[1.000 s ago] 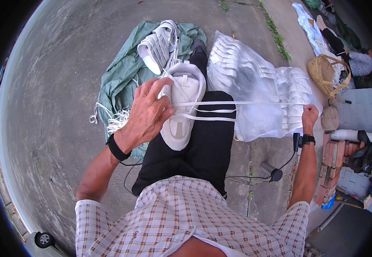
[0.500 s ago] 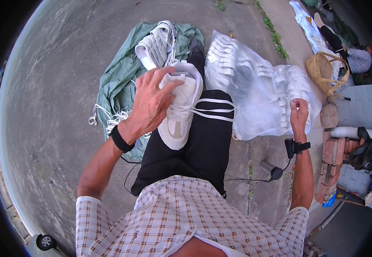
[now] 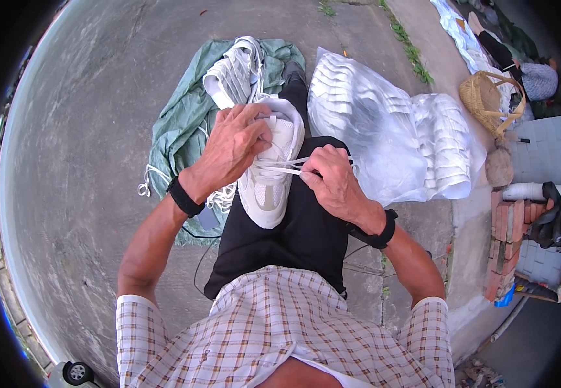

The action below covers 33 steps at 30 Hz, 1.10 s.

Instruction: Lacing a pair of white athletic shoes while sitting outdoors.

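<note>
A white and beige sneaker (image 3: 266, 197) rests on my black-trousered thigh, its toe toward me. My left hand (image 3: 234, 143) is closed on the shoe's upper near the tongue, thumb and fingertips over the eyelets. White shoelaces (image 3: 287, 171) run from the eyelets to the right. My right hand (image 3: 336, 181) pinches these laces just beside the shoe, its fingers curled. Whether the left fingertips also hold a lace is hard to see.
Stacked white shoe uppers (image 3: 234, 71) and loose laces lie on a green sheet (image 3: 173, 139) ahead. Clear plastic bags (image 3: 384, 142) of white uppers lie to the right. Beyond them are a woven basket (image 3: 481, 97), a round stone (image 3: 499, 168) and stacked bricks (image 3: 505, 239).
My right hand has come in from the far right, beside the plastic bags, to the shoe and grips the laces there. My left hand stays on the shoe, its thumb slightly lower.
</note>
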Each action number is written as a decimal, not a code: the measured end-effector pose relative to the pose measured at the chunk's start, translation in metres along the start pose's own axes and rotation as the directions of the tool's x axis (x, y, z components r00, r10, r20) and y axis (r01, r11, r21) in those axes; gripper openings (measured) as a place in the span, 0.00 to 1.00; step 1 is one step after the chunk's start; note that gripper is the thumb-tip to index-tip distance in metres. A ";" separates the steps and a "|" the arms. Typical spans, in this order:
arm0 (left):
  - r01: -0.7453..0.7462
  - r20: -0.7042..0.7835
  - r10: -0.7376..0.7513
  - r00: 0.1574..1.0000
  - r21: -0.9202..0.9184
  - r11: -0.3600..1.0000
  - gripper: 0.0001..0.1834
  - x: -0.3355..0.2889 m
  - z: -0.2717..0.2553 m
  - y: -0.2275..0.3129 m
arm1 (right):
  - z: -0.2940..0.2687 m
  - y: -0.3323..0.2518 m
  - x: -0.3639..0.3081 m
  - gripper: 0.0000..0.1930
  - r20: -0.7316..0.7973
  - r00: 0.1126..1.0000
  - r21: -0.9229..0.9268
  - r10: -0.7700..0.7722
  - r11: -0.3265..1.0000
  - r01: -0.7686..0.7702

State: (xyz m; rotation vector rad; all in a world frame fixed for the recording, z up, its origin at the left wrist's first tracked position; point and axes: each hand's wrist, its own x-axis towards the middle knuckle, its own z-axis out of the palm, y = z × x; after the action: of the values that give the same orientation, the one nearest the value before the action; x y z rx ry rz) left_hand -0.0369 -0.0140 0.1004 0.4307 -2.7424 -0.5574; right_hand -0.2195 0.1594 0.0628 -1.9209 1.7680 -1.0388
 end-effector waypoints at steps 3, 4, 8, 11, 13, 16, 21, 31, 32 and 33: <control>-0.004 -0.019 0.004 1.000 0.042 0.999 0.08 -0.004 -0.005 0.000 | -0.020 -0.001 -0.003 0.07 0.091 0.981 0.066 0.170 0.982 -0.176; -0.004 -0.019 0.005 1.000 0.043 0.999 0.08 -0.005 -0.009 -0.001 | -0.026 -0.002 -0.004 0.07 0.090 0.982 0.066 0.169 0.982 -0.175; 0.047 -0.177 0.009 0.984 0.310 0.950 0.07 -0.019 -0.042 -0.027 | -0.042 0.000 -0.010 0.11 0.187 0.945 0.078 0.268 0.955 -0.286; 0.234 -0.293 -0.100 0.951 0.469 0.852 0.04 -0.052 -0.094 -0.083 | -0.044 0.000 -0.012 0.09 0.234 0.927 0.117 0.291 0.939 -0.324; 0.331 -0.390 -0.094 0.916 0.600 0.728 0.04 -0.090 -0.135 -0.136 | -0.040 0.003 -0.010 0.09 0.203 0.950 0.126 0.239 0.955 -0.267; 0.603 -0.570 -0.256 0.781 0.580 0.548 0.09 -0.158 -0.204 -0.212 | -0.029 -0.002 0.000 0.12 0.114 0.985 0.180 0.130 0.972 -0.149; 0.828 -0.731 -0.390 0.560 0.508 0.237 0.13 -0.254 -0.280 -0.275 | 0.004 0.003 0.010 0.18 -0.133 0.991 0.009 0.033 0.999 -0.032; 0.572 -0.437 -0.428 0.791 0.282 0.770 0.16 -0.121 -0.112 -0.177 | -0.011 0.002 0.000 0.06 -0.016 0.991 -0.278 -0.129 0.953 0.120; 0.493 -0.404 -0.385 0.830 0.207 0.845 0.16 -0.101 -0.090 -0.145 | -0.014 -0.003 0.002 0.07 -0.028 0.973 -0.344 -0.230 0.916 0.206; 0.393 -0.350 -0.327 0.878 0.138 0.909 0.16 -0.082 -0.071 -0.108 | -0.017 -0.006 0.003 0.07 -0.033 0.944 -0.410 -0.327 0.866 0.286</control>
State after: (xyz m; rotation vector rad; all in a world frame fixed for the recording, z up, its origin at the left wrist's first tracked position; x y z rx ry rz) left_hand 0.0870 -0.1033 0.0980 1.0092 -2.4187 -0.2544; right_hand -0.2268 0.1614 0.0789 -2.5104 1.8869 -0.9369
